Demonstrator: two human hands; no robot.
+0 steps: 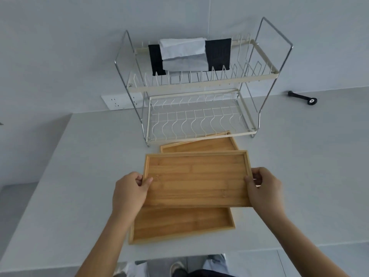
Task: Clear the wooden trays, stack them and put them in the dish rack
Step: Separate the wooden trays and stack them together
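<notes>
Head view, looking down at a pale grey countertop (83, 176) against a white wall.

Top wooden tray (196, 179): empty, held level w/ both hands above the others, long side facing the person. Left hand (130, 193) grasps the tray's left short edge, thumb on the inner face, fingers curled under the rim. Right hand (264, 186) grasps the right short edge the same way, thumb over the rim.

Lower wooden tray (180, 223): empty, flat on the countertop near its front edge, partly covered by the held tray and rotated slightly relative to it. Far wooden tray (201, 145): only a strip shows beyond the held tray; it lies skewed, w/ its far corner just in front of the dish rack's base. Whether the far and lower trays overlap cannot be told.

Two-tier wire dish rack (199, 86): stands at the back of the countertop, chrome side frames, cream wire shelves. Lower shelf (197, 118) bare. Upper shelf holds a black cloth (218, 53) w/ a folded white cloth (184, 53) lying across its middle.

Misc.: white wall socket (117, 101) behind the rack's left leg; small black handled tool (302, 96) on the countertop well to the right of the rack. Person's shoes visible at bottom edge.
</notes>
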